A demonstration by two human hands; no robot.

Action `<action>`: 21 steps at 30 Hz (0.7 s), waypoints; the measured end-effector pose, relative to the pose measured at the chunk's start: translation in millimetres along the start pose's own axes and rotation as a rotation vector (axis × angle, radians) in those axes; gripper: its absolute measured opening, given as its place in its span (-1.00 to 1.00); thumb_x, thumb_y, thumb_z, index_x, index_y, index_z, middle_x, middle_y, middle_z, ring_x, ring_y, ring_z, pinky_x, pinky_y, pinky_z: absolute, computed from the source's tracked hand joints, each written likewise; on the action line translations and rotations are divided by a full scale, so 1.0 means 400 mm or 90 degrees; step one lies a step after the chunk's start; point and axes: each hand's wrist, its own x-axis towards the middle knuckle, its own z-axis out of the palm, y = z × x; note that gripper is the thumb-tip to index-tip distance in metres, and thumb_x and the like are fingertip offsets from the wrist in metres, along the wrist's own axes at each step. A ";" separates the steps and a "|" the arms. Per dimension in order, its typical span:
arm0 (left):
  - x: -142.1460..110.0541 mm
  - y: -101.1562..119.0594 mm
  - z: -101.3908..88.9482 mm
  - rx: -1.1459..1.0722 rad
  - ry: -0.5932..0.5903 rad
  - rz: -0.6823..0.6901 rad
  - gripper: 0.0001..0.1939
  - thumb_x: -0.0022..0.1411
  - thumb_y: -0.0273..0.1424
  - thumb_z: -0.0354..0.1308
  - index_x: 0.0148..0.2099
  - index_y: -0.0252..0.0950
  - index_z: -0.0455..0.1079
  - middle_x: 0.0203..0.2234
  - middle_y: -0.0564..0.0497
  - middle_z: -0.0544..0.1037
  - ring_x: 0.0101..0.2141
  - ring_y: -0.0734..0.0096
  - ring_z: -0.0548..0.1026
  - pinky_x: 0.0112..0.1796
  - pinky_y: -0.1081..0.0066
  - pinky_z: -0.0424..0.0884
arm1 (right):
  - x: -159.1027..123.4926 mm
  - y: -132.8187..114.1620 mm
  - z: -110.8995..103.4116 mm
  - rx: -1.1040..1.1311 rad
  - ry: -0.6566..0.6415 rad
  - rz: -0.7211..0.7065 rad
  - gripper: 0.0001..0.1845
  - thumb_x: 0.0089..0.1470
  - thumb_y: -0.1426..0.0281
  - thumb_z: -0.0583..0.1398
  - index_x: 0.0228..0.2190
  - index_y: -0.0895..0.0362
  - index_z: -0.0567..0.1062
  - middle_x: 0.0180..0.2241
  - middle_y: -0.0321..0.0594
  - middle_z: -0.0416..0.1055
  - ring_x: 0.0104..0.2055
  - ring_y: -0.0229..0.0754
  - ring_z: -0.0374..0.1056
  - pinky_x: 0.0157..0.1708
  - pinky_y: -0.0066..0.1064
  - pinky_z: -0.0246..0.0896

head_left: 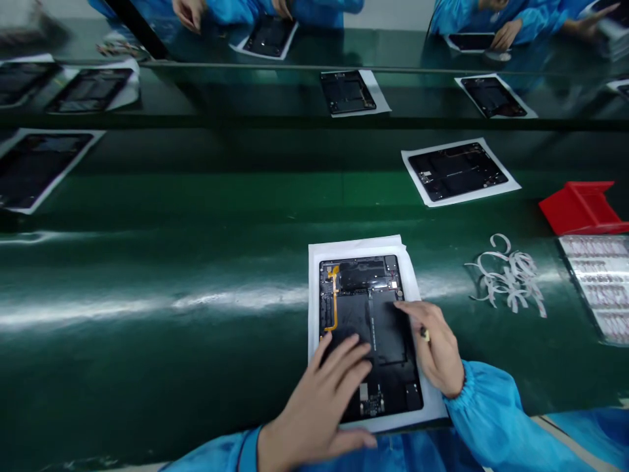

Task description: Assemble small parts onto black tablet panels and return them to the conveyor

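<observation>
A: Tablet (388,328) in front of you, its inner parts uncovered, lying flat on a white sheet (354,247), sheet on the green worktop (196,367). Where are your hands?

B: Your left hand (324,400) is over the tablet's lower left part. Fingers spread and released, nothing grasped. Your fingertips are blurred; whether they press down, I cannot tell.

A: And your right?

B: Your right hand (437,347) is at the tablet's right edge, index finger reaching in over the dark panel. A small yellowish piece (425,335) shows between thumb and index finger; whether your fingers grip it, I cannot tell.

A: Orange ribbon (335,301) noted along the tablet's left side, just beyond your left fingertips.

B: To your right, a heap of curled white strips (514,275), then a clear tray (597,269) with a red box (582,206) just behind. Beyond the tablet, to the right, a second tablet (457,172) on its own sheet. Across from you, a co-worker's hand (508,34) beside another tablet.
</observation>
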 end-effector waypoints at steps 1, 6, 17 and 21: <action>0.004 -0.026 -0.001 -0.007 0.028 -0.076 -0.47 0.31 0.04 -0.08 0.00 -0.31 0.35 -0.01 -0.18 0.49 0.08 0.05 0.32 0.19 0.05 -0.06 | -0.003 0.006 -0.006 -0.012 0.040 0.033 -0.63 0.21 0.53 -0.04 0.00 0.12 0.36 -0.13 -0.06 0.48 -0.07 -0.09 0.43 -0.05 -0.21 0.35; 0.005 -0.130 -0.008 0.034 0.130 -0.434 -0.81 0.31 -0.22 0.05 -0.16 -0.22 0.30 -0.08 -0.17 0.39 0.01 -0.02 0.33 0.05 -0.09 0.18 | -0.011 0.037 -0.027 -0.167 0.024 0.125 -0.72 0.29 0.39 -0.07 -0.13 0.14 0.39 -0.28 -0.08 0.54 -0.31 -0.10 0.52 -0.36 -0.38 0.37; 0.020 -0.077 -0.003 -0.212 0.185 -0.530 -0.76 0.36 -0.25 -0.05 -0.29 -0.23 0.33 -0.10 -0.11 0.33 -0.01 0.09 0.30 -0.02 0.11 0.25 | 0.018 0.019 -0.047 -0.320 -0.150 0.263 -0.64 0.27 0.11 0.01 -0.42 0.08 0.35 -0.58 -0.26 0.46 -0.55 -0.07 0.46 -0.61 -0.42 -0.04; 0.036 -0.029 -0.041 -0.498 0.205 -0.594 -0.73 0.36 -0.17 -0.05 -0.32 -0.21 0.25 -0.41 0.03 0.37 -0.36 0.32 0.40 -0.36 0.41 0.36 | 0.021 0.008 -0.044 -0.125 -0.145 0.276 -0.68 0.29 0.16 -0.01 -0.39 0.07 0.36 -0.58 -0.30 0.43 -0.57 -0.16 0.39 -0.55 -0.44 0.08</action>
